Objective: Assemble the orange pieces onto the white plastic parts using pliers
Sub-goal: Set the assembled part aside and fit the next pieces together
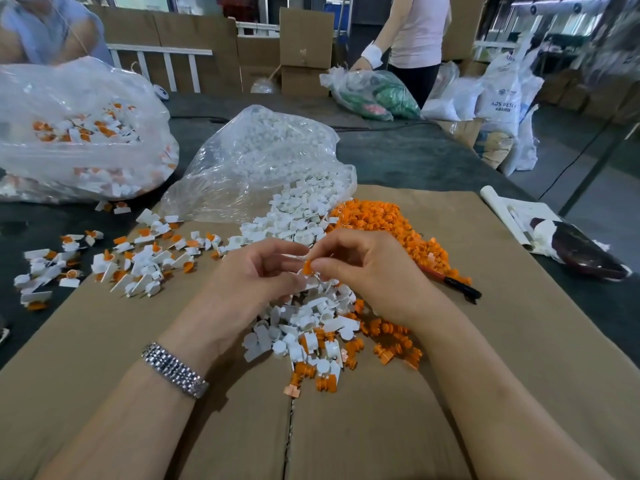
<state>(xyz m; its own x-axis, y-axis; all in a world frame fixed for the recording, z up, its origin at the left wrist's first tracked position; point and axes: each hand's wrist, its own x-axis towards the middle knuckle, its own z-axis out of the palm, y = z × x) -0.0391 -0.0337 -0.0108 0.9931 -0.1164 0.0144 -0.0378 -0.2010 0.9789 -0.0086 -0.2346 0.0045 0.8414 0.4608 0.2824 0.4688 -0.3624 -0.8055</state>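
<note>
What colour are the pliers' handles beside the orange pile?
Red and black pliers, head view.

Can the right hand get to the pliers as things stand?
Probably yes: the pliers lie uncovered on the cardboard beside the right hand, though it pinches an orange piece it must first release.

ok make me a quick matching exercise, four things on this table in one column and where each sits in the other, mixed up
1. loose orange plastic pieces heap
2. black-handled pliers
3. silver metal watch
4. clear plastic bag of white plastic parts

a. on the left wrist
b. behind the hands, centre
c. right of the right hand, on the brown cardboard sheet
d. right of the spilled white parts

Pairs: 1-d, 2-c, 3-a, 4-b
</note>
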